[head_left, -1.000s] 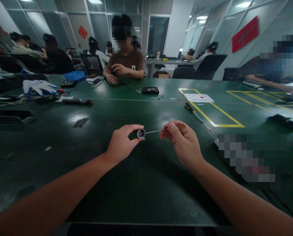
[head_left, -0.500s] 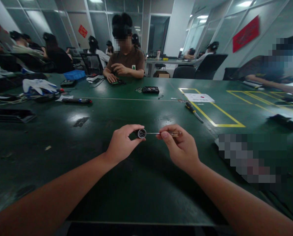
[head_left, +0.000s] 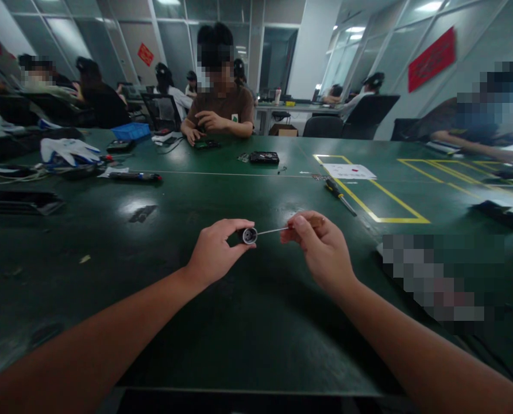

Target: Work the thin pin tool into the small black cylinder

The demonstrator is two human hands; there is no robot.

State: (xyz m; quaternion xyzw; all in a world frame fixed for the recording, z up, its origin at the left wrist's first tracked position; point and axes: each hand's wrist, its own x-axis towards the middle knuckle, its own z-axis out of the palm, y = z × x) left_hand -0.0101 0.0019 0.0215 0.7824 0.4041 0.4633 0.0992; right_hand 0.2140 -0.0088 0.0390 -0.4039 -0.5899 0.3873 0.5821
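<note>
Between the thumb and fingers of my left hand (head_left: pixel 215 250) is a small round dark part (head_left: pixel 250 235), its open end with a pale rim facing me. Small details inside it are too fine to make out. My right hand (head_left: pixel 320 244) is closed around the handle of a thin screwdriver (head_left: pixel 273 231). Its slim metal shaft points left, and the tip meets the right side of the round part. Most of the handle is hidden by my fingers. Both hands are above the green table (head_left: pixel 239 333).
Beyond my right hand lies a black and yellow screwdriver (head_left: pixel 341 195) beside yellow tape and a paper sheet (head_left: pixel 350 171). A black device (head_left: pixel 263 157) lies farther back. Gloves (head_left: pixel 69 152) and a dark pen-like tool (head_left: pixel 135 177) are at left. A person (head_left: pixel 219 109) sits opposite.
My right hand has shifted slightly right and up, and the screwdriver now slants upward toward its handle. My left hand and the round part have barely moved.
</note>
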